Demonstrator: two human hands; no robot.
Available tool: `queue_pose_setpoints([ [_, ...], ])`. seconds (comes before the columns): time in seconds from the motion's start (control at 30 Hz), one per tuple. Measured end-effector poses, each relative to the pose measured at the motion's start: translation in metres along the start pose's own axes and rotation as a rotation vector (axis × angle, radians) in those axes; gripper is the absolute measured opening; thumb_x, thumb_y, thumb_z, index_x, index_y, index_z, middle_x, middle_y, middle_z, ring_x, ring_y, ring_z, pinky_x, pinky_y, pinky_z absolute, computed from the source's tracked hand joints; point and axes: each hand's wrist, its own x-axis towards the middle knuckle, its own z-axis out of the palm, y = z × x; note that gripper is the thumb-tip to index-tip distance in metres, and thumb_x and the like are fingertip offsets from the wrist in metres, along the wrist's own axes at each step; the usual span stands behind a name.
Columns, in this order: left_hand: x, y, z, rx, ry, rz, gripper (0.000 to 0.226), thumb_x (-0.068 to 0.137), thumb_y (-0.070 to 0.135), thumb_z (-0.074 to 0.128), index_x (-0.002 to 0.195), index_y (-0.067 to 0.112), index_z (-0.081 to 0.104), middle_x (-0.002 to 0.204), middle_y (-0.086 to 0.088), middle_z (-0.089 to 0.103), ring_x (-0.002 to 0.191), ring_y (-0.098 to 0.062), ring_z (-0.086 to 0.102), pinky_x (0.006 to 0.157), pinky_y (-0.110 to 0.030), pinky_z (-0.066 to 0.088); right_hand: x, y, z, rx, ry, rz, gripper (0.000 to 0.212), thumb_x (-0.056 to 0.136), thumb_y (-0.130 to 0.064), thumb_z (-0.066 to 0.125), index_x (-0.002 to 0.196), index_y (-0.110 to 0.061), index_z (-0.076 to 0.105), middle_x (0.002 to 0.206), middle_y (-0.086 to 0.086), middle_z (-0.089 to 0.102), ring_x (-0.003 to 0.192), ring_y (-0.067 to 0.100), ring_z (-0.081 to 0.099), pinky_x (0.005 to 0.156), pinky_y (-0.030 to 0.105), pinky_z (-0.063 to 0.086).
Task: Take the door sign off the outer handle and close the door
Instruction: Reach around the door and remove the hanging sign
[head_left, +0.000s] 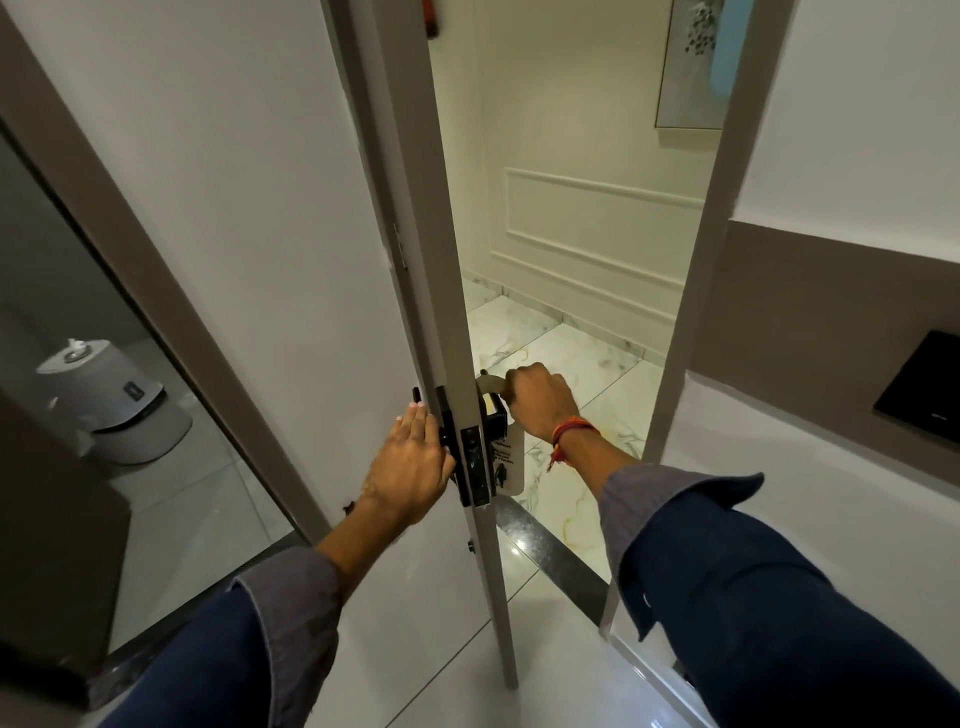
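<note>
A white door (270, 249) stands ajar, its edge toward me. A white door sign (511, 460) with dark print hangs from the outer handle (491, 387) on the corridor side. My right hand (540, 402) reaches around the door edge and is closed on the top of the sign at that handle. My left hand (410, 467) rests on the door's inner face with its fingers at the black inner handle (418, 397); whether it grips the handle is hidden. A black lock plate (474, 465) sits on the door edge between my hands.
The door frame (691, 322) rises at the right, with a marble corridor floor (582, 364) beyond the gap. A dark stone threshold (550, 556) crosses the floor. A mirror at the left reflects a white bin (124, 405). A black panel (924, 395) lies at the far right.
</note>
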Motion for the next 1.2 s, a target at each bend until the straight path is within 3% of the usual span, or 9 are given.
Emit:
queue_pose_setpoints([
  [0.17, 0.003, -0.001, 0.002, -0.001, 0.035, 0.023, 0.066, 0.106, 0.044, 0.020, 0.157, 0.003, 0.022, 0.165, -0.020, 0.022, 0.155, -0.030, 0.018, 0.127, -0.040, 0.017, 0.028, -0.003, -0.002, 0.019, 0.017, 0.038, 0.023, 0.102, -0.006, 0.052, 0.105, -0.003, 0.075, 0.109, 0.019, 0.074, 0.107, 0.039, 0.068, 0.096, 0.043, 0.053],
  [0.3, 0.011, -0.001, 0.004, 0.025, 0.036, 0.054, 0.067, 0.105, 0.046, 0.018, 0.159, 0.005, 0.020, 0.166, -0.017, 0.022, 0.155, -0.028, 0.017, 0.127, -0.040, 0.019, 0.048, -0.001, -0.005, 0.018, -0.006, 0.083, 0.028, 0.108, -0.014, 0.050, 0.106, -0.002, 0.075, 0.112, 0.019, 0.075, 0.106, 0.039, 0.071, 0.096, 0.042, 0.054],
  [0.53, 0.026, 0.010, 0.007, 0.078, 0.046, 0.160, 0.069, 0.104, 0.044, 0.017, 0.159, 0.001, 0.016, 0.166, -0.021, 0.017, 0.156, -0.031, 0.014, 0.127, -0.043, 0.019, 0.041, 0.037, -0.012, 0.122, 0.136, 0.105, 0.021, 0.096, -0.011, 0.051, 0.095, 0.000, 0.069, 0.104, 0.019, 0.068, 0.099, 0.041, 0.066, 0.076, 0.037, 0.049],
  [0.7, 0.041, 0.029, 0.012, 0.021, 0.086, 0.195, 0.070, 0.103, 0.042, 0.020, 0.156, -0.004, 0.022, 0.164, -0.025, 0.021, 0.154, -0.035, 0.018, 0.126, -0.046, 0.023, 0.009, 0.076, -0.043, 0.145, 0.224, 0.150, 0.025, 0.095, -0.013, 0.054, 0.110, 0.000, 0.068, 0.122, 0.019, 0.069, 0.119, 0.039, 0.062, 0.094, 0.047, 0.055],
  [0.83, 0.062, 0.049, 0.018, -0.009, 0.112, 0.238, 0.071, 0.103, 0.042, 0.024, 0.154, -0.007, 0.023, 0.163, -0.028, 0.022, 0.154, -0.036, 0.018, 0.126, -0.047, 0.021, -0.022, 0.102, -0.066, 0.169, 0.342, 0.239, 0.036, 0.102, -0.019, 0.053, 0.133, -0.006, 0.065, 0.134, 0.010, 0.068, 0.130, 0.028, 0.058, 0.100, 0.038, 0.049],
  [0.97, 0.085, 0.075, 0.020, -0.039, 0.129, 0.258, 0.072, 0.103, 0.043, 0.029, 0.152, -0.009, 0.029, 0.160, -0.030, 0.028, 0.152, -0.037, 0.024, 0.126, -0.045, 0.020, -0.044, 0.113, -0.083, 0.156, 0.444, 0.310, 0.036, 0.101, -0.018, 0.053, 0.132, -0.006, 0.066, 0.125, 0.010, 0.070, 0.116, 0.026, 0.063, 0.093, 0.037, 0.052],
  [1.1, 0.109, 0.107, 0.016, -0.046, 0.123, 0.265, 0.072, 0.103, 0.043, 0.032, 0.150, -0.011, 0.033, 0.157, -0.032, 0.034, 0.150, -0.039, 0.028, 0.125, -0.046, 0.024, -0.060, 0.122, -0.098, 0.123, 0.540, 0.401, 0.017, 0.099, -0.018, 0.049, 0.102, -0.009, 0.064, 0.096, 0.002, 0.064, 0.092, 0.021, 0.057, 0.072, 0.034, 0.048],
  [1.2, 0.124, 0.130, 0.012, -0.034, 0.100, 0.259, 0.071, 0.103, 0.043, 0.033, 0.148, -0.012, 0.035, 0.155, -0.033, 0.036, 0.149, -0.040, 0.030, 0.124, -0.047, 0.025, -0.069, 0.124, -0.107, 0.114, 0.609, 0.444, 0.014, 0.099, -0.017, 0.050, 0.092, -0.008, 0.057, 0.086, 0.000, 0.055, 0.079, 0.017, 0.050, 0.066, 0.031, 0.041],
])
